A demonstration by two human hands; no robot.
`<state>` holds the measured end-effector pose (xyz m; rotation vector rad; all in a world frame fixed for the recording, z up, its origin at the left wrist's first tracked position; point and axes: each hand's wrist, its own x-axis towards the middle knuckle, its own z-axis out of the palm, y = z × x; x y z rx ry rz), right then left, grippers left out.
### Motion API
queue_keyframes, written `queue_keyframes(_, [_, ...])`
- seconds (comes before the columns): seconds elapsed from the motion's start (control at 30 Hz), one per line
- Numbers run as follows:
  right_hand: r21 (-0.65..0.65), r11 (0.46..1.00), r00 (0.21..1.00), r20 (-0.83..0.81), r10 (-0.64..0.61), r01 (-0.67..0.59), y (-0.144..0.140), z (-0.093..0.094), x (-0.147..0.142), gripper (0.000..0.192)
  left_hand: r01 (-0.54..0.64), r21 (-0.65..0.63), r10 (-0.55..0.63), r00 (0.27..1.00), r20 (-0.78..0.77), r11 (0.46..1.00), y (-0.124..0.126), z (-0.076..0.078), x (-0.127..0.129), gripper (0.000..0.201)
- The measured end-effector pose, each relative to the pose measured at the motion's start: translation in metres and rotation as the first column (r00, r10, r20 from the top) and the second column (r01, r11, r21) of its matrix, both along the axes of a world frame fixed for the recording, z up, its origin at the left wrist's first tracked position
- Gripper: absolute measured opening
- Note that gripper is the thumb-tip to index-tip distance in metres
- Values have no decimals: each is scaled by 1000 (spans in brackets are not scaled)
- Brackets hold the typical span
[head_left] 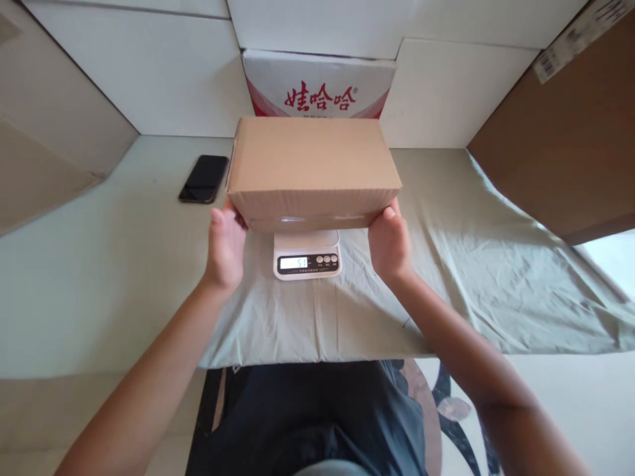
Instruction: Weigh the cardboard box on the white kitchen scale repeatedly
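Both hands, left hand (pixel 225 246) and right hand (pixel 389 243), grip the cardboard box (pixel 312 173) mid-frame, seemingly resting on the scale (pixel 307 254); being far wider, it could tip once freed

Both bare forearms reach forward from the lower corners, converging toward the cardboard box (pixel 312 168). The left hand (pixel 225 244) presses its near left corner, thumb up against the edge; the right hand (pixel 389 244) mirrors it at the near right corner, fingers tucked beneath.
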<state>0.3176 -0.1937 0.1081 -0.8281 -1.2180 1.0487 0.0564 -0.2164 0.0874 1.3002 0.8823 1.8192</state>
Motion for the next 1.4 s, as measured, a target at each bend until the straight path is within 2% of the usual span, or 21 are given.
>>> queue_keyframes(0.1, [59,998,999,36,-1,-1,25,11,-2,70,39,-30,-38,999,4,999,28,15,-11,99])
queue_keyframes(0.2, [93,995,998,48,-28,24,73,6,-8,77,30,-39,-29,999,27,999,74,18,-20,110])
queue_keyframes(0.27, [142,989,999,25,-32,28,112,-7,-15,80,28,-36,-27,998,52,999,108,12,-24,110])
queue_keyframes(0.33, [180,983,1000,-23,-15,19,146,-25,-23,85,76,-49,-73,996,58,996,139,1,-25,104])
queue_keyframes(0.47, [108,993,997,-74,-35,43,184,-57,-37,92,83,-118,-70,992,108,990,175,-28,-23,98])
queue_keyframes(0.57, [76,997,999,-49,-19,23,189,-71,-39,88,68,-176,-44,990,135,982,183,-44,-23,94])
queue_keyframes(0.7, [56,998,998,-66,6,-2,191,-79,-37,90,62,-174,-41,992,117,983,185,-55,-27,91])
queue_keyframes(0.93, [0,1000,995,-91,-29,29,195,-81,-39,96,48,-180,-38,997,60,982,189,-59,-31,97])
queue_keyframes(1.1, [4,1000,989,-143,-24,25,201,-86,-39,80,61,-208,-57,998,26,976,190,-60,-33,93])
queue_keyframes(1.2, [-3,1000,986,-163,-24,23,204,-89,-36,72,38,-230,-31,999,34,973,192,-62,-35,94])
queue_keyframes(1.3, [9,1000,982,-185,-20,22,204,-89,-32,76,14,-245,-1,999,53,970,195,-64,-39,95])
queue_keyframes(1.4, [16,999,977,-209,-26,30,202,-89,-28,74,-32,-268,51,997,65,963,198,-64,-47,107])
